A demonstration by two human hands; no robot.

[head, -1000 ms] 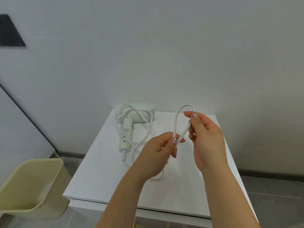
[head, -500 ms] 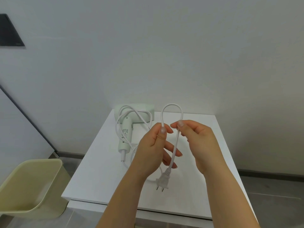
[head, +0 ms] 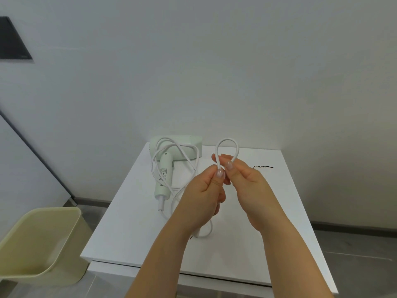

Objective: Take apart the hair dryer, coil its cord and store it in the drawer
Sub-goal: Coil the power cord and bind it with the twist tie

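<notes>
The pale green hair dryer (head: 165,168) lies flat on the white table (head: 268,233), toward its 11 o'clock corner. The handle's long axis runs from 12 to 6 o'clock, tilted slightly, with the butt end facing the person. The barrel lies across the far end, its long axis running 9 to 3 o'clock. There is small grey print on the handle, too fine to read.

The white cord (head: 227,140) leaves the handle's butt at 6 o'clock and trails in loose loops over the dryer and the tabletop. It then rises to both hands, which are raised above the table's middle. The left hand (head: 202,194) pinches one leg of a narrow loop between thumb and forefinger. The right hand (head: 247,181) pinches the other leg the same way, and the two thumbs almost touch. The loop stands upright above the fingertips, its bend pointing to 12 o'clock.

A thin black strand (head: 263,167) lies on the table at 2 o'clock. A cream bin (head: 40,239) stands on the floor at 8 o'clock.
</notes>
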